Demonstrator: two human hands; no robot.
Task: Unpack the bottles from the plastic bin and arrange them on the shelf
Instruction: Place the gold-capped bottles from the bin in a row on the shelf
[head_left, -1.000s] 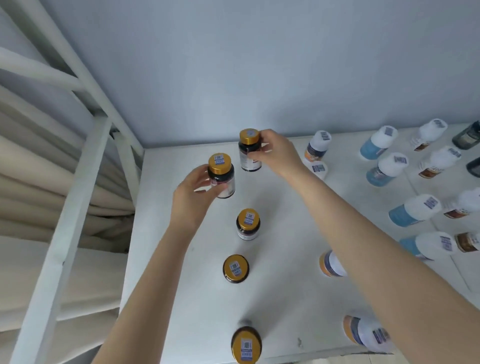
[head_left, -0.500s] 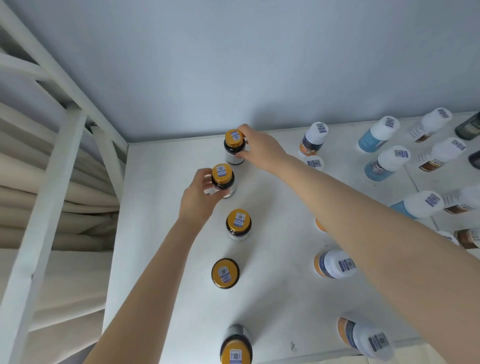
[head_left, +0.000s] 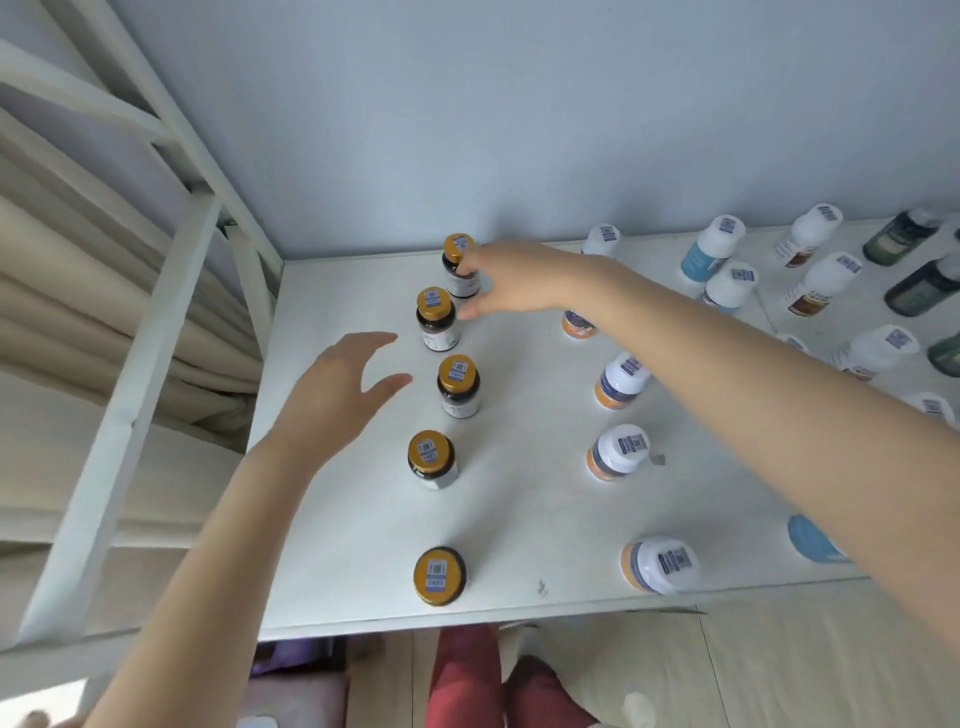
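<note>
The dark glass bottle with a gold cap (head_left: 459, 248) stands upright at the back of the white shelf (head_left: 519, 525), and your right hand (head_left: 514, 283) has its fingers (head_left: 464, 271) curled round that bottle's neck, thumb just below its body. In front of that bottle, four more gold-capped dark bottles (head_left: 457, 387) stand in a line toward the shelf's near edge. Your left hand (head_left: 332, 400) hovers left of that line with its fingers spread and released, holding nothing, while white-capped bottles with orange bands (head_left: 621, 382) stand to the right of it.
</note>
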